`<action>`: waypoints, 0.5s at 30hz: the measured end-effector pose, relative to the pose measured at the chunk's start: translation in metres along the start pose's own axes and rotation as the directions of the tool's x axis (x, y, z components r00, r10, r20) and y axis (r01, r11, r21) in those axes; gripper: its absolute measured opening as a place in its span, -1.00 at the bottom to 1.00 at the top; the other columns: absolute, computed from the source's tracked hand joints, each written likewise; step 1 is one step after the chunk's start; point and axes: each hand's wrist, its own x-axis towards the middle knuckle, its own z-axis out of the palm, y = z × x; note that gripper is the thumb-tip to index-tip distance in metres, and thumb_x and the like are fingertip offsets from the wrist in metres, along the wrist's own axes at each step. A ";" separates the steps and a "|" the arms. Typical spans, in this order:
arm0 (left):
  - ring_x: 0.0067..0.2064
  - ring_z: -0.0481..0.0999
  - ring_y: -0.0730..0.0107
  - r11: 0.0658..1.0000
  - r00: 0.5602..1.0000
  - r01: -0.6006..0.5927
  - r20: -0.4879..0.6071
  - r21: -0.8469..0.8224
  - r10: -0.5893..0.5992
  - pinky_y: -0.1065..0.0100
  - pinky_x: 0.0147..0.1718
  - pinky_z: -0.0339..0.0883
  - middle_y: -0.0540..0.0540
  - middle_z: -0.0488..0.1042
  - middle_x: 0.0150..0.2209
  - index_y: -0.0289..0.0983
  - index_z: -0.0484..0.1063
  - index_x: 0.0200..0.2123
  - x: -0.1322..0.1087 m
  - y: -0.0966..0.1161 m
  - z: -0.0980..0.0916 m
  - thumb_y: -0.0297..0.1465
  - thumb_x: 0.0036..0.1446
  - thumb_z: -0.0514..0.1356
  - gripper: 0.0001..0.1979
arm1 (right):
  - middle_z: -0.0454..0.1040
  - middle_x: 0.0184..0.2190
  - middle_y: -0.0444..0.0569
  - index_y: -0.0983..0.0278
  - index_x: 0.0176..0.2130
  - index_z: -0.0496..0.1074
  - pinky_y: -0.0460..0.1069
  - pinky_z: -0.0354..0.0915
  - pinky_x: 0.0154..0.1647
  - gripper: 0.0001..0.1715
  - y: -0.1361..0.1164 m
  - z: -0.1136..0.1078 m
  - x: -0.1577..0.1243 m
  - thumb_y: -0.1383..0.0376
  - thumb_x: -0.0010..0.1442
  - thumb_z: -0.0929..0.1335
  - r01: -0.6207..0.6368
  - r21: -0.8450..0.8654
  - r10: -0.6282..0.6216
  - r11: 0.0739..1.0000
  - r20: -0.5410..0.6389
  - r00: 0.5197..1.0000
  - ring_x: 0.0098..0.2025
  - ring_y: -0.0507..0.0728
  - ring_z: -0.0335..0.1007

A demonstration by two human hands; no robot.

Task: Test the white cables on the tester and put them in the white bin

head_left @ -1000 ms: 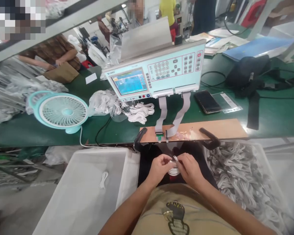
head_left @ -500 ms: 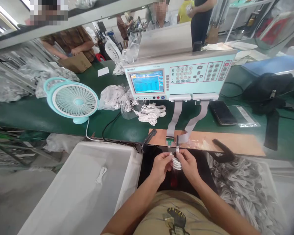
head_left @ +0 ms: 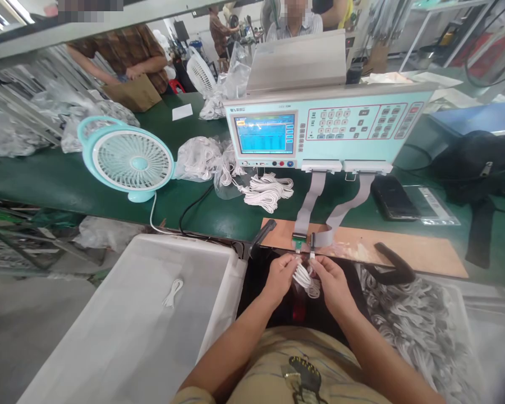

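A coiled white cable point(head_left: 303, 276) hangs between my two hands at the table's front edge. My left hand point(head_left: 283, 272) is closed on one end of it, just below a small green circuit board point(head_left: 297, 242). With fingers pinched, my right hand point(head_left: 330, 276) grips the other end by its white plug, at a dark connector point(head_left: 312, 241). Whether the plugs are fully seated is too small to tell. Grey ribbon cables point(head_left: 310, 203) run from the board and connector up to a pale-blue tester point(head_left: 328, 129) with a lit screen.
On the left stands a white bin point(head_left: 122, 314) with one cable bundle point(head_left: 172, 293) inside. Several grey-white cables point(head_left: 412, 320) fill a container at right. A fan point(head_left: 130, 160), loose white cables point(head_left: 267, 191) and a phone point(head_left: 393, 197) lie on the green table point(head_left: 210, 216). Two people are across it.
The view has shifted, so the tester sits farther right. The cable coil between my hands has swung lower and spread out. Both hands stay near the connectors.
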 end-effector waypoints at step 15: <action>-0.55 0.17 0.53 0.993 0.992 0.060 -0.116 0.105 -0.047 0.46 -0.53 0.06 0.00 0.21 -0.63 -0.39 0.35 -0.63 0.002 -0.001 0.007 -0.17 -0.02 0.16 -0.62 | 0.30 -0.49 -0.10 0.32 -0.40 0.35 -0.14 0.17 -0.41 -0.70 0.000 -0.003 0.002 0.12 -0.02 0.38 -0.005 0.000 0.005 1.000 0.038 0.999 -0.45 -0.03 0.18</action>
